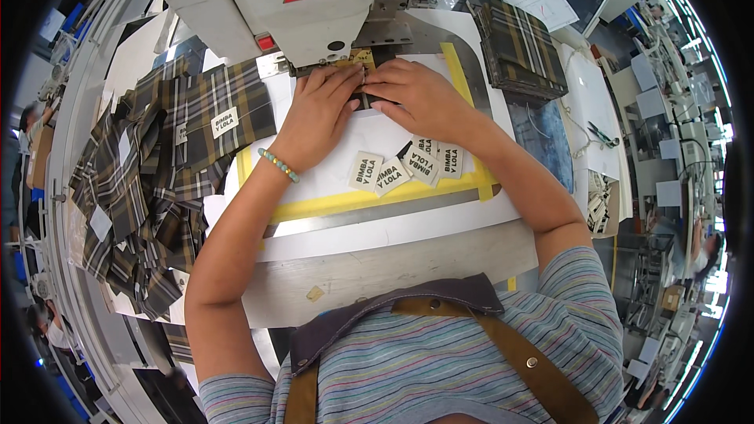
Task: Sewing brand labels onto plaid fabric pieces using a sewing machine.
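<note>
At the head of a white industrial sewing machine (212,8), my left hand (318,110) lies with its fingers stretched forward, pressing down at the machine's working spot. My right hand (428,98) rests opposite it, fingers flat and pointing left, thumb apart. Between them shows a bit of dark plaid fabric (367,100), mostly covered by my fingers. The needle is hidden. Several cream printed labels (365,170) are spread on the white work surface (314,177) just below my hands. Yellow tape (345,208) borders that surface.
Loose plaid fabric pieces (149,180) heap up on the left, one with a cream label (225,122) on it. A neat stack of plaid pieces (522,51) stands at right. Beyond it are thread snips (603,135) and a box of labels (601,204).
</note>
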Tool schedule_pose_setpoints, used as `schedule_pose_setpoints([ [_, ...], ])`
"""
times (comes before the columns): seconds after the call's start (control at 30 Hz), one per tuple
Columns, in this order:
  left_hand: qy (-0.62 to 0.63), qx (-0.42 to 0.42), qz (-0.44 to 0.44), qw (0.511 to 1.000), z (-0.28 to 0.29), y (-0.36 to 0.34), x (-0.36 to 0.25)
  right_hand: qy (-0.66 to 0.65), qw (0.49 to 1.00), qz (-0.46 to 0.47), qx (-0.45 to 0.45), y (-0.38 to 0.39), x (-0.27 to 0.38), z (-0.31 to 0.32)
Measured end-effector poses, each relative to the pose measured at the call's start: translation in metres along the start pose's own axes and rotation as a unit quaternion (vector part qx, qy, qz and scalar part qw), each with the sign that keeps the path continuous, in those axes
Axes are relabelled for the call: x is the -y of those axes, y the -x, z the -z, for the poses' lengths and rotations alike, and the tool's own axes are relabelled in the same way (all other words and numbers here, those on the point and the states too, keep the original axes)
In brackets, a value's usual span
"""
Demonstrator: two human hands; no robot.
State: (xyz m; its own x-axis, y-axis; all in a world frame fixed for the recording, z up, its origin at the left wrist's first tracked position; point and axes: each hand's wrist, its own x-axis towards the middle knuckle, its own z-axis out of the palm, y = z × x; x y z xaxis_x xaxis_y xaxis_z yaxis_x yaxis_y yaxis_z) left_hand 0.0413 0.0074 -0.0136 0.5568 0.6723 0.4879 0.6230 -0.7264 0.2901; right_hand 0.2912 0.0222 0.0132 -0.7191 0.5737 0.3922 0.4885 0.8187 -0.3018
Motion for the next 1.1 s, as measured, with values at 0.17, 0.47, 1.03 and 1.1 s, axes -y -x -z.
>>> schedule_pose_setpoints([
  [0.17, 0.006, 0.009, 0.008, 1.0, 0.0, 0.0, -0.002, 0.018, 1.0, 0.011, 0.006, 0.001, 0.007, 0.003],
  [0.47, -0.079, 0.023, 0.009, 0.997, -0.001, -0.002, -0.008, 0.032, 0.998, 0.018, -0.053, 0.001, 0.001, 0.017],
  [1.03, -0.031, -0.006, -0.003, 0.999, 0.005, 0.003, -0.007, 0.069, 0.996, 0.043, -0.023, 0.004, -0.009, -0.001],
  [1.1, -0.036, -0.008, -0.003, 0.999, 0.005, 0.004, -0.006, 0.051, 0.998, 0.029, -0.031, 0.003, -0.008, -0.002],
])
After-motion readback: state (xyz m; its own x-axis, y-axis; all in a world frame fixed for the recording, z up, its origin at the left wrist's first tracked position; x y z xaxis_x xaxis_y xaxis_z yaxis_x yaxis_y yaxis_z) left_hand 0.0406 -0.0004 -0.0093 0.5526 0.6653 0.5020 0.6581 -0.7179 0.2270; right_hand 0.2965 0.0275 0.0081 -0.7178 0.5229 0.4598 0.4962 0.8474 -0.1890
